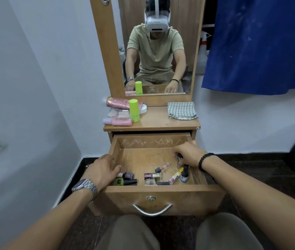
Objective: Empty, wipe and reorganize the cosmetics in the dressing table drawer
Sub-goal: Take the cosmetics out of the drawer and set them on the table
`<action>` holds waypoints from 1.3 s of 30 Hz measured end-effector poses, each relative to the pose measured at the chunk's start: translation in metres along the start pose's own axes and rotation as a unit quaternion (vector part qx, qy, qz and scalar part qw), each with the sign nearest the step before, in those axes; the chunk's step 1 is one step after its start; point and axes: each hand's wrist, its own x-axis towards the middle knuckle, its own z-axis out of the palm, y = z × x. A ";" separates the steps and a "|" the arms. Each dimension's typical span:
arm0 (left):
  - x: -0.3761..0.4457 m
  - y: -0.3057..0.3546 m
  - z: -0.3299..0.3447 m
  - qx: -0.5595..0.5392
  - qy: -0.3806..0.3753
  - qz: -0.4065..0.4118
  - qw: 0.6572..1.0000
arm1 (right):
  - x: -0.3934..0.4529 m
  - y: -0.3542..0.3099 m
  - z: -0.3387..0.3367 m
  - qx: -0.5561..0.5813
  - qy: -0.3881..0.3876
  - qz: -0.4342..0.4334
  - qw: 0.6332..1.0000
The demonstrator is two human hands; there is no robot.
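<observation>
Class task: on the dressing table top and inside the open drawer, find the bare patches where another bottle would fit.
Tabletop: bare wood between the green bottle and the checked cloth. Drawer: the back half is bare; the front is crowded with nail polish bottles, the left hand and the right hand.

A single wide-angle view from the person's head looks forward and down. It sits close above the open drawer [153,159], which fills the lower middle, with both forearms reaching in from the bottom corners and the knees at the bottom edge. Farther off, the tabletop [153,121] and mirror [156,51] face the camera; straight lines bow near the edges.
</observation>
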 end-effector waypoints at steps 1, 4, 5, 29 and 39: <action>0.000 -0.001 0.000 0.000 0.000 0.001 1.000 | 0.001 0.000 0.000 -0.007 -0.007 0.003 1.000; 0.001 -0.001 -0.001 0.004 0.002 0.005 1.000 | 0.002 -0.005 -0.011 -0.056 -0.011 -0.015 0.998; 0.001 -0.001 -0.001 0.005 0.000 0.006 1.000 | 0.001 -0.008 -0.017 -0.059 -0.003 -0.023 0.998; 0.004 -0.008 0.008 -0.010 -0.003 0.019 1.000 | 0.139 -0.038 -0.094 0.280 0.301 0.074 0.909; 0.000 -0.006 0.006 -0.009 -0.003 0.028 1.000 | 0.165 -0.035 -0.082 0.279 0.300 0.071 0.909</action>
